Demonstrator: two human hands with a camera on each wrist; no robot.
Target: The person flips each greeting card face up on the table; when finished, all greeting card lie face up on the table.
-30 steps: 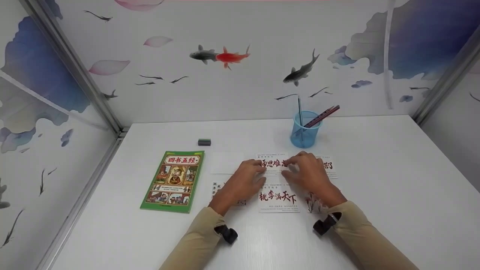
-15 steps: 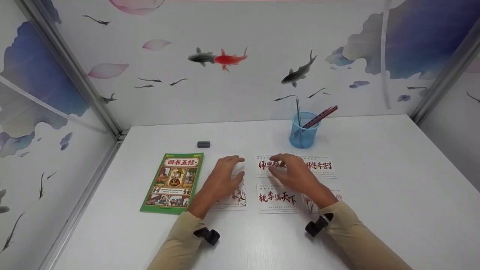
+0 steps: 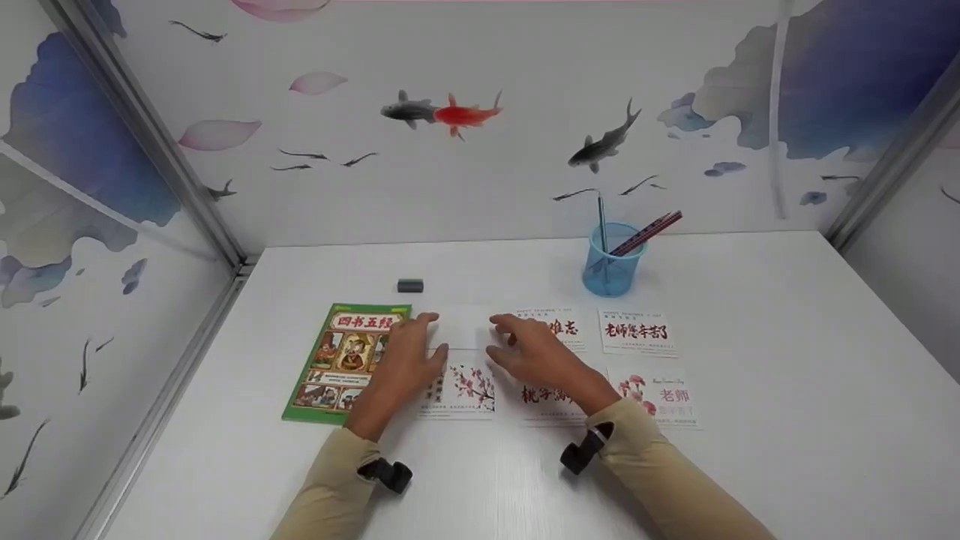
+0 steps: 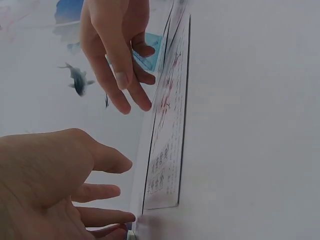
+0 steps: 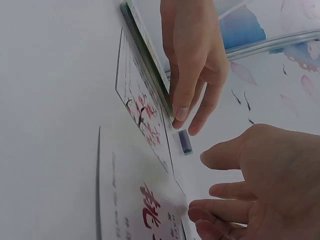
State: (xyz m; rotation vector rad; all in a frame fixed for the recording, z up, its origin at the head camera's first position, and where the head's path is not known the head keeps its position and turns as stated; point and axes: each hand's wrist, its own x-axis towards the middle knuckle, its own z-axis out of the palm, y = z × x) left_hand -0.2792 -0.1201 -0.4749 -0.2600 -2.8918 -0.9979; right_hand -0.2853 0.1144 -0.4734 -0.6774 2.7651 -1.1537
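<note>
A blank white card (image 3: 466, 328) lies between my two hands, in the back row of cards. My left hand (image 3: 405, 356) hovers at its left edge, fingers spread and overlapping the green picture book (image 3: 311, 412). At the card's right side is my right hand (image 3: 541, 354), thumb and fingers apart, holding nothing. It partly covers two cards with red lettering, one behind (image 3: 564, 330) and one in front (image 3: 551, 414). Just before the blank card sits a plum-blossom card (image 5: 142, 112), shown slanted in the right wrist view. Both hands face each other in the left wrist view.
To the right lie another red-lettered card (image 3: 637, 332) and a pink-flower card (image 3: 664, 403). A blue pen cup (image 3: 611, 274) with pencils stands at the back. A small dark eraser-like block (image 3: 410, 286) lies behind the book. Painted panels (image 3: 337, 202) wall the table.
Both hands have moved left, from the lettered card in the back row to either side of the blank card. The right-hand cards are now uncovered, with the back two spaced apart.
</note>
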